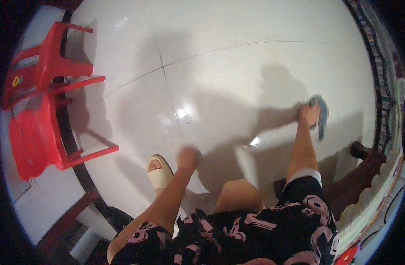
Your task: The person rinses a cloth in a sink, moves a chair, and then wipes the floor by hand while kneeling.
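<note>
My right hand [311, 114] is stretched out at the right, above the tiled floor. It grips a dark grey-green, limp thing that looks like a cloth [323, 116], slightly blurred, partly hanging down past the fingers. My left hand [188, 157] is near the middle, low over the floor, and too blurred to show its fingers; nothing is visible in it. Just left of it, a cream open-toed slide sandal [161, 177] is on my foot. My bare knee [239, 195] shows between the two arms, below the black shirt with pink print [242, 232].
Red plastic chairs [33, 139] stand at the left, their legs pointing inward. Glossy pale tiles [222, 66] cover the floor. At the right are a dark wooden furniture leg [358, 169] and a scalloped pale cloth edge [361, 205]. Dark wooden furniture [66, 215] is at lower left.
</note>
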Tool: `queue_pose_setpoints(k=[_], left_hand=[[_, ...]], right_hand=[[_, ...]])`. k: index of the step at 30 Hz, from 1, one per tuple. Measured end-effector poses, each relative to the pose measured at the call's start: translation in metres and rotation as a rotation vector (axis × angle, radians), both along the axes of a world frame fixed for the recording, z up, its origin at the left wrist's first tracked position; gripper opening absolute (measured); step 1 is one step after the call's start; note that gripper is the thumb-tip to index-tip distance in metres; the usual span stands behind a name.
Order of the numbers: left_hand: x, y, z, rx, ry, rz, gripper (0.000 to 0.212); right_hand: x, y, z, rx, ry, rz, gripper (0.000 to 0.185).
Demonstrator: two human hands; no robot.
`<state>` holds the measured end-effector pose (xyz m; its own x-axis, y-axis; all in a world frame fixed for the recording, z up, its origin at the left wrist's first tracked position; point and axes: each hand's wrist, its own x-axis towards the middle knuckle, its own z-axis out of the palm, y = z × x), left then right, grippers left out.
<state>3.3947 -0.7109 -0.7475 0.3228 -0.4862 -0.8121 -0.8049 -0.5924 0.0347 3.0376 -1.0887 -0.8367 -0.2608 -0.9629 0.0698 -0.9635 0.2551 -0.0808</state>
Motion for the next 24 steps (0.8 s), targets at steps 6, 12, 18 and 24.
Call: queue_pose_setpoints(k=[6,12,18,24], left_hand=[[-0.001,0.003,0.0,-0.122,-0.04,-0.17,0.066],[-0.002,0.002,0.002,-0.098,-0.09,-0.09,0.043],[-0.002,0.003,0.0,-0.14,-0.089,0.122,0.034],[0.005,0.033,-0.037,-0.265,-0.16,-0.099,0.026]], right_hand=[[0.24,-0.038,0.019,-0.292,-0.057,0.732,0.041],[0.344,0.128,0.052,-0.023,-0.382,1.337,0.04],[0.288,0.262,0.06,0.243,-0.485,1.779,0.051],[0.28,0.275,0.063,0.267,-0.557,1.707,0.046]])
